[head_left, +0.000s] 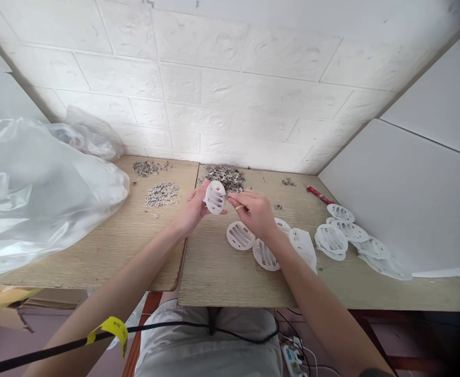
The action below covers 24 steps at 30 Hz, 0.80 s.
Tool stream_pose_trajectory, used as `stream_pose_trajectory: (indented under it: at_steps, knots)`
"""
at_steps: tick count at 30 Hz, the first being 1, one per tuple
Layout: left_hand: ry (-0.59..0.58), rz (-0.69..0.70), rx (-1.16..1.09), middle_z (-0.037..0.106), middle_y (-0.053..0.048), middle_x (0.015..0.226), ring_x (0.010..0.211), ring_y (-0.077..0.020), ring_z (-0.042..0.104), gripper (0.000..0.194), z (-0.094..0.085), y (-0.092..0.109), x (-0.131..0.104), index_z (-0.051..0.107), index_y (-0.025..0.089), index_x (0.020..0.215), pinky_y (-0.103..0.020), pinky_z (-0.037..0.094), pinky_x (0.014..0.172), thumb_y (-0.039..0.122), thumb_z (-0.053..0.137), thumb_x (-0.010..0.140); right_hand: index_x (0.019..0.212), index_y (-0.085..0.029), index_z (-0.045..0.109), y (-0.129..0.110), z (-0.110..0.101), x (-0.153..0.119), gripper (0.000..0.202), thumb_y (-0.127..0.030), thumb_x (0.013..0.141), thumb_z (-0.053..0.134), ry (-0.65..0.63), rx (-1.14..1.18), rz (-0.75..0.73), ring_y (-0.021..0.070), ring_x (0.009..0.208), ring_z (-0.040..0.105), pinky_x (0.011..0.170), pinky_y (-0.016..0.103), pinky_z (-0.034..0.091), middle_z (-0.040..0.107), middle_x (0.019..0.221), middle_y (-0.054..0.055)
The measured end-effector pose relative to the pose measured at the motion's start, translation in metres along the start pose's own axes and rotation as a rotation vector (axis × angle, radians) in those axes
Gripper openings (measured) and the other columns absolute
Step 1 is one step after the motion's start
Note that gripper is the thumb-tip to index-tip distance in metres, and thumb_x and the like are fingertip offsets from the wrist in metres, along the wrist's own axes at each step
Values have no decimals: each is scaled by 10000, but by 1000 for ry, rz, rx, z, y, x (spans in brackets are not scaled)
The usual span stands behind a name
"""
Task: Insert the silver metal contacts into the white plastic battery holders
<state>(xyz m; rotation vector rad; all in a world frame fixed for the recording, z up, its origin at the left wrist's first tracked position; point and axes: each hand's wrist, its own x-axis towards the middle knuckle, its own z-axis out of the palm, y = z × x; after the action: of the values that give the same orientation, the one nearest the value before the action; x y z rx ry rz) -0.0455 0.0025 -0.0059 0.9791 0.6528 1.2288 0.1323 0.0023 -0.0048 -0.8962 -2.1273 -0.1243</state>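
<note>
- The left hand pinches a white, round, slotted plastic disc between thumb and fingers, gripping it from its left side.
- The held disc is raised above the wood-grain tabletop, tilted, with its slotted face turned toward the camera. In the view it sits in front of the lower left part of a heap of small silver-grey metal pieces.
- The right hand has its thumb and fingers drawn together at the right edge of the held disc. Whether a small part is pinched between these fingertips cannot be told at this size.
- The heap of metal pieces lies beyond both hands, near the white brick-pattern wall.
- Left of the tabletop seam, a flat pile of small bright metal pieces lies near a darker pile of small metal pieces.
- Below the right hand, a white slotted oval disc lies flat on the tabletop. A second white slotted disc lies just beside it, partly covered by the right forearm.
- Right of that forearm, a group of overlapping white slotted discs is spread toward the grey side panel.
- A slim red tool lies near the foot of that panel.
- A large translucent plastic bag covers the left part of the work surface.
</note>
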Motion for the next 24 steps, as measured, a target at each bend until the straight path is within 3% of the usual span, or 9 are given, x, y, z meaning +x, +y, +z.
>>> stream_pose_trajectory:
  at_steps: [7, 15, 24]
  knots:
    - [54, -46, -87, 708, -94, 900, 825, -194, 683, 400, 3, 6, -1, 635, 131, 912, -358, 606, 751, 521, 563, 858, 891, -175, 736, -5, -2, 1, 292, -297, 958, 480, 15, 66, 57, 150, 599, 522, 588, 273, 404, 682, 677, 50]
    - [-5, -55, -59, 721, -118, 921, 872, -225, 688, 450, 0, 3, -1, 655, 119, 963, -376, 603, 756, 545, 578, 841, 879, -170, 733, -7, -5, 2, 271, -287, 951, 500, 31, 78, 46, 147, 593, 512, 590, 275, 399, 688, 682, 48]
    - [-4, -59, -74, 714, -95, 826, 764, -191, 679, 403, 1, 4, -2, 666, 119, 906, -361, 603, 722, 510, 598, 840, 878, -179, 729, -5, -5, 0, 280, -296, 958, 487, 19, 52, 36, 146, 596, 505, 596, 281, 394, 683, 673, 41]
